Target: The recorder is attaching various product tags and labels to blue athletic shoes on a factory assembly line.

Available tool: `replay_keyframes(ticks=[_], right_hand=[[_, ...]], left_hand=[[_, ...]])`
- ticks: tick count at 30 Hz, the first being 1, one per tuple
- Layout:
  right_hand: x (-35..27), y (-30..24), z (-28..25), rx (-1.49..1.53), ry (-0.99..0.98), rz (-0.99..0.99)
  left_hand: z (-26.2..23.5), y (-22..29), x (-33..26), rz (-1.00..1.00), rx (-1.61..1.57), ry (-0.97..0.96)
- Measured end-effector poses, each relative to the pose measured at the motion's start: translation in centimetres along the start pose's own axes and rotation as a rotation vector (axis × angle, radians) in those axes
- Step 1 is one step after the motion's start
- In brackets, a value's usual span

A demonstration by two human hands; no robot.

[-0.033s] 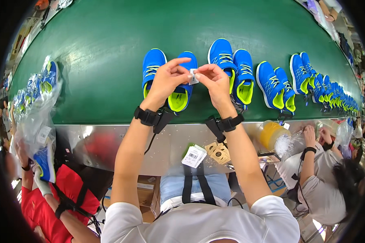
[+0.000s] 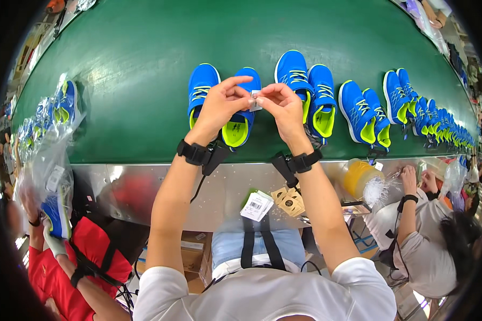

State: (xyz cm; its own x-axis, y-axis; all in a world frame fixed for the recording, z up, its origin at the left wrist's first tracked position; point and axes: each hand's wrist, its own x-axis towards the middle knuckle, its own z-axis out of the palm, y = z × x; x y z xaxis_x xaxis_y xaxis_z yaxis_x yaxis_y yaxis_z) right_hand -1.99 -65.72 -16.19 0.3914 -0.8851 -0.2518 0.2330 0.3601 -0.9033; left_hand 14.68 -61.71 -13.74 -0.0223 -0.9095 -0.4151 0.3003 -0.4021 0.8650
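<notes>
A small white tag (image 2: 256, 106) is pinched between the fingertips of both my hands. My left hand (image 2: 225, 104) is closed on the tag's left side with thumb and index finger, the other fingers partly stretched. From the right, my right hand (image 2: 285, 111) grips it with thumb and curled index finger. The tag is above a blue sneaker (image 2: 235, 134) with a lime-green lining, part of which my left hand hides. Its mate, another blue sneaker (image 2: 201, 85) with a strap and yellow-green laces, stands just left of it.
More blue sneakers (image 2: 322, 101) line the green table (image 2: 160, 53) to the right. On the steel ledge (image 2: 225, 187) are white labels (image 2: 257, 205), tan cards (image 2: 289, 202) and a yellow container (image 2: 357, 178) beside white fasteners (image 2: 376, 190). Left, a co-worker holds a bagged shoe (image 2: 55, 214); another works right.
At the left, the co-worker's bagged shoe has shifted slightly left and up. My hands and the tag have hardly moved.
</notes>
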Motion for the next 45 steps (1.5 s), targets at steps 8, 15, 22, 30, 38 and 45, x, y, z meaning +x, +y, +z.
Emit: replay_keyframes(ticks=[8, 15, 22, 30, 38, 45], right_hand=[[0.7, -0.9, -0.7, -0.015, -0.139, 0.133], [0.8, -1.1, -1.4, -0.011, -0.181, 0.208], [1.1, -1.1, -1.2, -0.282, -0.205, -0.034], [-1.8, -3.9, -2.0, -0.676, -0.114, -0.3], [-20.0, -5.1, -10.1, -1.172, -0.077, 0.008], [-25.9, -2.3, -11.9, -1.436, -0.029, 0.063]], left_hand=[[-0.4, 0.5, 0.3, -0.019, 0.021, -0.033], [-0.2, 0.8, 0.4, -0.051, 0.13, -0.062], [-0.4, 0.4, 0.4, -0.031, 0.095, -0.066], [4.1, -0.6, -1.4, 0.266, 0.269, 0.269], [9.4, -8.9, -14.6, -0.074, 0.698, 0.244], [11.8, -12.7, -18.3, -0.142, 0.831, 0.24]])
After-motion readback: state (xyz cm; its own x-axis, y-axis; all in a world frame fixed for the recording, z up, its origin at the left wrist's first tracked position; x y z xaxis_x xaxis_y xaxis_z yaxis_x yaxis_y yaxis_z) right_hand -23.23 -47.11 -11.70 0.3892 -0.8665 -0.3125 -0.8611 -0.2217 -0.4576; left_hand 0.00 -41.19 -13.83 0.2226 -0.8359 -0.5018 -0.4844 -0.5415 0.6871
